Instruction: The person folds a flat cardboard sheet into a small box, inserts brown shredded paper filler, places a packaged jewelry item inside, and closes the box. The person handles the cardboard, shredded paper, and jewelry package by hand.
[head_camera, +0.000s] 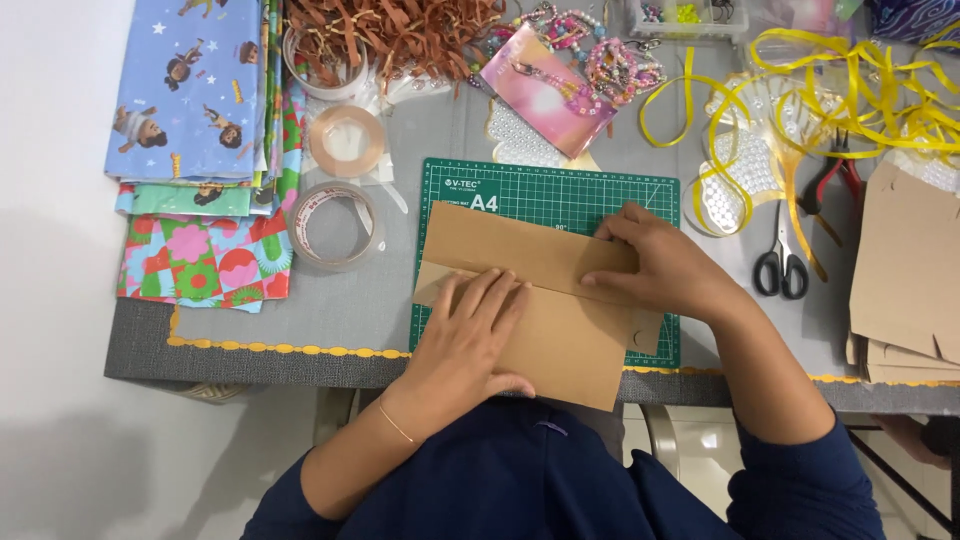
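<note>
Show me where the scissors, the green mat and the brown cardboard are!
scissors (782, 262): head view, on the black handles.
green mat (540, 190): head view, on the bare top strip.
brown cardboard (570, 345): head view, on the lower flap between the hands.

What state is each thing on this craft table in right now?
Cardboard: folded, pressed flat on the green mat.
Left hand: flat on the cardboard.
Right hand: pressing the fold.
Scissors: shut, lying flat.
Tape roll: lying flat.
Yellow ribbon: loose, tangled.
</note>
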